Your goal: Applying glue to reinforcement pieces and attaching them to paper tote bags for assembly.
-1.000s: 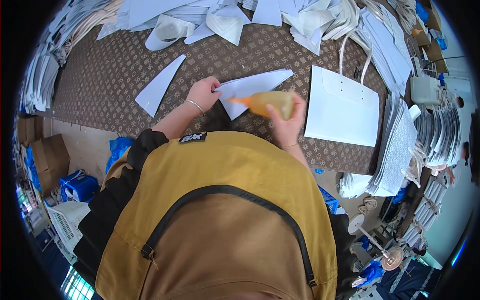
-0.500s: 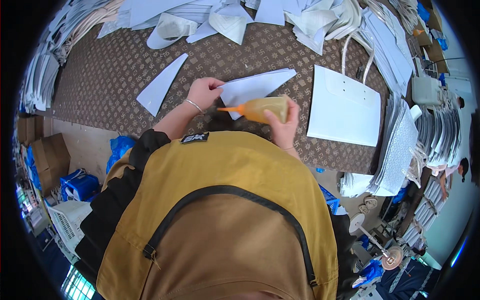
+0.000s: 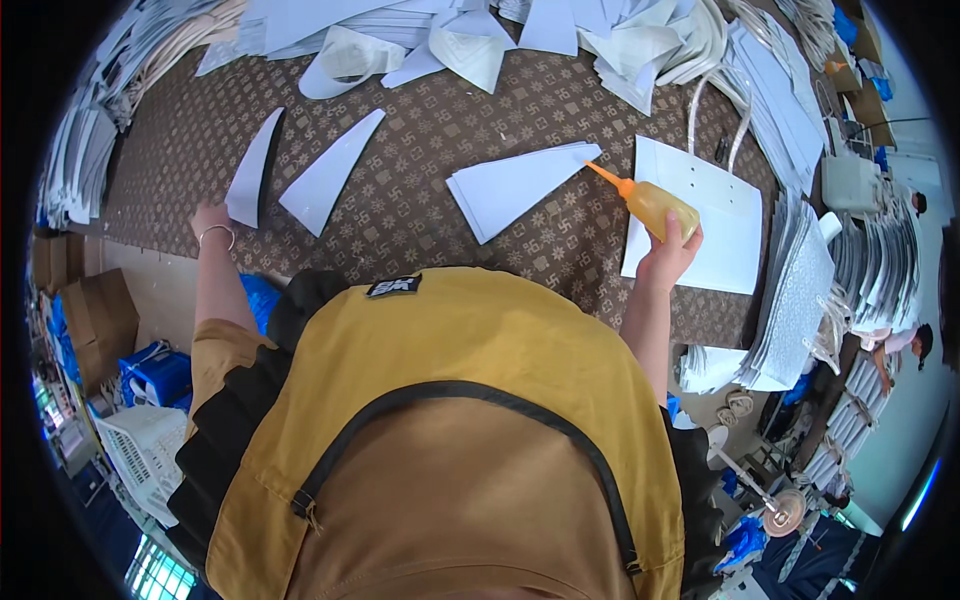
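My right hand [image 3: 672, 252] is wrapped round a squeeze bottle [image 3: 662, 208] of yellowish liquid with an orange nozzle. The nozzle tip points left, at the narrow right end of a small stack of tapered white card pieces [image 3: 515, 195] on the table. At the table's left side, my left hand [image 3: 210, 220] is closed at the lower edge of a curved, tapered white card piece [image 3: 255, 170], which casts a dark shadow on its right. Another tapered white card piece [image 3: 332, 172] lies flat just right of it.
A white card bag panel [image 3: 715, 225] with a cord handle lies at the right. Piles of white card [image 3: 340, 25] line the far edge, and bundles stand at the right edge [image 3: 800, 290]. A patterned brown cloth [image 3: 400, 220] covers the table.
My left hand has moved far left from the middle stack, with a card piece now at its fingers. My right hand has carried the bottle right, its nozzle now at the stack's narrow end.
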Demonstrator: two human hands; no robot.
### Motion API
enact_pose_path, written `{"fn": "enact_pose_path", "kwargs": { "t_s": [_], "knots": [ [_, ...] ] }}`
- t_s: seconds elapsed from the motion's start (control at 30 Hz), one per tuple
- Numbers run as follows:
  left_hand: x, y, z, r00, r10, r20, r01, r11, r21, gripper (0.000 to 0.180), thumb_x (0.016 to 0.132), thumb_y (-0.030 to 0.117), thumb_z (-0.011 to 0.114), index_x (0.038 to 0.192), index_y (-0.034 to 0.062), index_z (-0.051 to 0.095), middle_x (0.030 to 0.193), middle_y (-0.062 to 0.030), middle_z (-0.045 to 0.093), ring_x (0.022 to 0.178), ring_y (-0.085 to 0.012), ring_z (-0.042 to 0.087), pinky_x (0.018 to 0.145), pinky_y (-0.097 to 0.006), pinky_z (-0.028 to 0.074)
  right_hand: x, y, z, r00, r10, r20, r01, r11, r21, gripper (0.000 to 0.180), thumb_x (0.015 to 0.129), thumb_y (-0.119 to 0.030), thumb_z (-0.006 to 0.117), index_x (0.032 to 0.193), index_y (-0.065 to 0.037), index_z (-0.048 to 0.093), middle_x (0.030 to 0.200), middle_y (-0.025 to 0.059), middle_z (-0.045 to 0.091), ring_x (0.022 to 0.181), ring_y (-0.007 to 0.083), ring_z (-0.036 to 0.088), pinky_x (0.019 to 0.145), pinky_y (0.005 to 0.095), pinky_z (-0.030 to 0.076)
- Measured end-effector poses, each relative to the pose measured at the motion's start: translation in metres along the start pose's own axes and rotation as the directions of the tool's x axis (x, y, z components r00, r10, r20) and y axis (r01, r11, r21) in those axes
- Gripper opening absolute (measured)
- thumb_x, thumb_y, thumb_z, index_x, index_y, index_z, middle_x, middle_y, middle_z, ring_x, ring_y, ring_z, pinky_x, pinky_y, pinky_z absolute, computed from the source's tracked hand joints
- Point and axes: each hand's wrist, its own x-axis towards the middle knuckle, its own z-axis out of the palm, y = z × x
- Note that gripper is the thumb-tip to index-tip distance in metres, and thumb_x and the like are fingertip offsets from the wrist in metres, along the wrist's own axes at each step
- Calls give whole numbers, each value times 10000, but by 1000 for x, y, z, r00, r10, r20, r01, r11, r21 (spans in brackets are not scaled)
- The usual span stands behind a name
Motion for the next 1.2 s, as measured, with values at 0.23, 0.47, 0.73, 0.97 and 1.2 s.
{"fn": "enact_pose_path", "kwargs": {
  "t_s": [0.23, 0.47, 0.73, 0.97, 1.2],
  "knots": [
    [-185, 238, -106, 689, 724, -18, -482, 441, -757, 274, 765, 190, 628, 998, 46, 631, 901, -141, 598, 824, -299, 584, 747, -354, 475, 19, -2, 11, 987, -144, -66, 136, 985, -111, 525, 768, -77, 692, 1185, -19, 378, 1108, 148, 496, 989, 265, 555, 780, 377, 540],
    [-261, 299, -125, 334, 940, 64, -708, 295, -642, 368, 766, 212, 649, 1090, 52, 577, 1049, -141, 550, 940, -313, 551, 818, -374, 463, 2, 2, 20, 984, -153, 91, 170, 958, -230, 535, 744, -68, 718, 1172, -22, 400, 1098, 136, 507, 982, 215, 540, 836, 321, 475],
    [-265, 302, -125, 379, 919, 109, -669, 353, -655, 374, 761, 183, 645, 1101, 48, 572, 1046, -147, 550, 948, -316, 552, 825, -373, 460, -86, 23, 44, 884, -97, 458, 247, 928, -281, 586, 696, -70, 756, 1181, -19, 432, 1110, 84, 509, 1018, 171, 495, 883, 306, 427],
    [-264, 303, -130, 395, 911, 121, -680, 378, -628, 355, 737, 171, 663, 1064, 57, 580, 1005, -142, 554, 926, -316, 555, 819, -374, 463, -25, 0, 30, 971, -103, 215, 167, 937, -306, 580, 702, -77, 755, 1184, -13, 439, 1110, 86, 508, 1008, 172, 500, 889, 306, 425],
    [-261, 312, -127, 421, 898, 127, -660, 399, -636, 312, 707, 142, 686, 993, 66, 586, 971, -137, 554, 878, -298, 574, 786, -376, 474, -68, 29, 31, 885, -155, 438, 316, 892, -324, 579, 706, -82, 751, 1188, -18, 437, 1096, 80, 514, 996, 169, 504, 874, 304, 431]
  ]
}}
